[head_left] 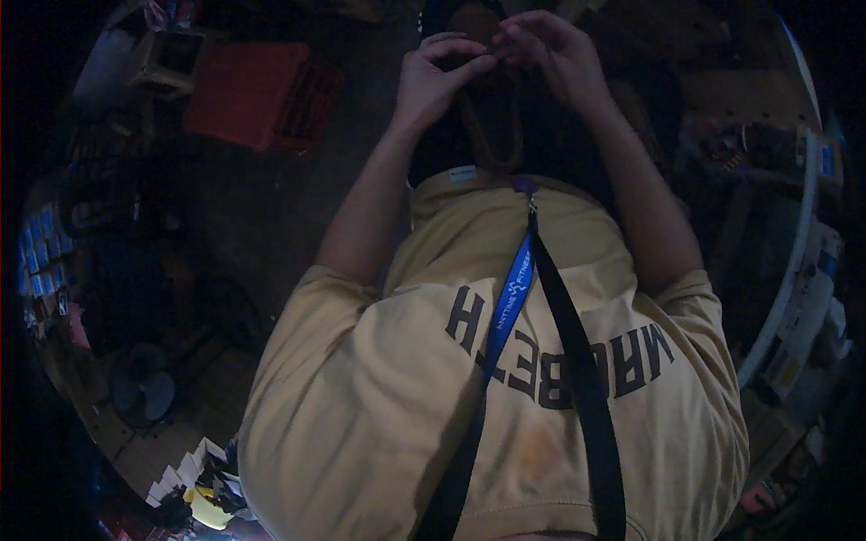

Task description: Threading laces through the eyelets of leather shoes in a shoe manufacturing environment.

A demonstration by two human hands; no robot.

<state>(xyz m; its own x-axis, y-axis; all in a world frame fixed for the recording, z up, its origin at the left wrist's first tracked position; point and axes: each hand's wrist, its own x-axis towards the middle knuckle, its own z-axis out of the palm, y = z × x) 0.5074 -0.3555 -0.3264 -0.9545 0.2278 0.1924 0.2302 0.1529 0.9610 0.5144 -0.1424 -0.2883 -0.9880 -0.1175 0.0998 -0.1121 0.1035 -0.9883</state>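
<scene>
Left hand [437, 79] at 12 o'clock, right hand [561, 63] at 1, fingers nearly meeting; whether they grasp anything cannot be told. A brown strap [483, 151] loops on their 6-o'clock side; a red crate [239, 95] stands between 10 and 11.

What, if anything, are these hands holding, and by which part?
Cannot tell: the left hand and right hand are close together, fingers bent, but it's too dark to make out whether anything is pinched.
</scene>
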